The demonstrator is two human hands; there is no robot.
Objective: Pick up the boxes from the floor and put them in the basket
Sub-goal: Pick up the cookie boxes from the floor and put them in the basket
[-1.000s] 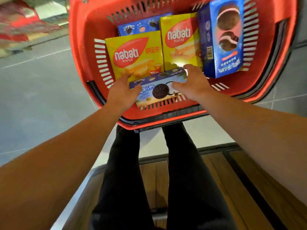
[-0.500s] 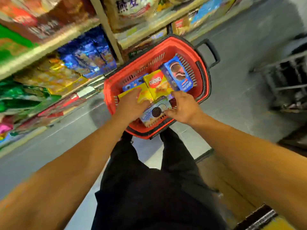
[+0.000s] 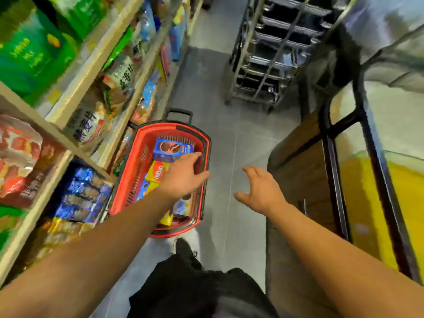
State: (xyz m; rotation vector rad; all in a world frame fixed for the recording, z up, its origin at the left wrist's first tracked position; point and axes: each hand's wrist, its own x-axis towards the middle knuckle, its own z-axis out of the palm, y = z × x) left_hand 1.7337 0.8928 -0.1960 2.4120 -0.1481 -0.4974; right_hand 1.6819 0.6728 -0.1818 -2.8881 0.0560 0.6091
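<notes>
Left grip (image 3: 183,177) and right grip (image 3: 259,191) (both empty) outstretched, fingers loose

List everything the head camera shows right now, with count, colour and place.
basket: one, red with black handle, on the floor beside the shelves
blue cookie box: one, far end of the basket
yellow wafer box: one clearly seen, mid basket; others partly hidden by the arm
shelves: one rack of snack bags, left
metal trolley rack: one, dark, far end of the aisle
wooden counter: one, brown, right
left hand: over the basket, fingers extended, empty
right hand: over the floor, open, empty
</notes>
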